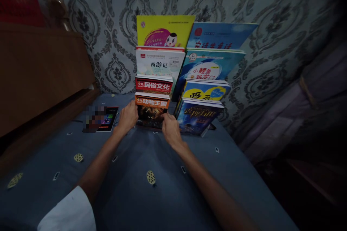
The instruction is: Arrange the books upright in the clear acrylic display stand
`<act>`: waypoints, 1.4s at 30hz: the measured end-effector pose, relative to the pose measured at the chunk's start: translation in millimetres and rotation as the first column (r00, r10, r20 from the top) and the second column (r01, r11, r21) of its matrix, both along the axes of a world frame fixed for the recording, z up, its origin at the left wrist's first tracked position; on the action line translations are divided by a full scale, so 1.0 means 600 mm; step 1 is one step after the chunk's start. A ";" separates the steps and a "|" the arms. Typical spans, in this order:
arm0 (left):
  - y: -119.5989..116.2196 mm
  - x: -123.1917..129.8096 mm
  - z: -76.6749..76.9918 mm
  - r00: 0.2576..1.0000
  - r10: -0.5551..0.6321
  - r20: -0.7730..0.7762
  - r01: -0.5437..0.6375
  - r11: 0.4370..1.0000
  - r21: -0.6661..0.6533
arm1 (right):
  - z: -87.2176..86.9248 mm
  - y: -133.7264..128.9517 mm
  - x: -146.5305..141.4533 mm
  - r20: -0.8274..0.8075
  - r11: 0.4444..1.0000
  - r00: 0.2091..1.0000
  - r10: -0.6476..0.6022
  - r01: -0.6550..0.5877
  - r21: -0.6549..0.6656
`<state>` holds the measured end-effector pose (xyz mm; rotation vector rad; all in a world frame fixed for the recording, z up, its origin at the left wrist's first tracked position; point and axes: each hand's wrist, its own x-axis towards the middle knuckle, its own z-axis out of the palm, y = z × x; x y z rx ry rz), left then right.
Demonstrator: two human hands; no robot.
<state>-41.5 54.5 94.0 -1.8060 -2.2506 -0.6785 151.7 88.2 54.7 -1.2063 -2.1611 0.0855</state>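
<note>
My left hand [129, 116] and my right hand [170, 128] grip opposite side edges of a book with an orange title band and a lion cover [151, 110]. It stands upright at the front of the left row of books. Right behind it rises a red-topped book [154, 85], then a white book [158, 63] and a yellow book [165, 30] at the back. Beside my right hand, a dark blue book [199, 117] fronts the right row. The fingers behind the lion book are partly hidden.
Behind the dark blue book stand a yellow-and-blue book [207, 89], a teal book [214, 63] and a blue book [222, 34]. A dark book [110, 117] lies flat at left, near a wooden headboard [43, 75]. Patterned wallpaper [114, 18] backs the blue sheet [130, 195]; a curtain [282, 104] hangs right.
</note>
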 end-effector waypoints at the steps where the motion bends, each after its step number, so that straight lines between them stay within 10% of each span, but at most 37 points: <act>1: 0.000 0.000 0.000 1.000 -0.004 0.001 0.004 1.000 0.000 | 0.002 -0.002 -0.001 0.038 1.000 0.999 -0.006 0.006 -0.001; 12: 0.006 -0.007 -0.007 0.999 -0.028 -0.015 0.029 0.999 0.022 | 0.000 -0.004 0.000 0.207 0.999 0.978 -0.027 0.022 0.023; 42: 0.009 -0.035 -0.001 0.990 -0.132 0.055 0.129 0.990 0.060 | 0.012 0.003 0.014 0.003 0.995 0.995 0.104 -0.104 -0.006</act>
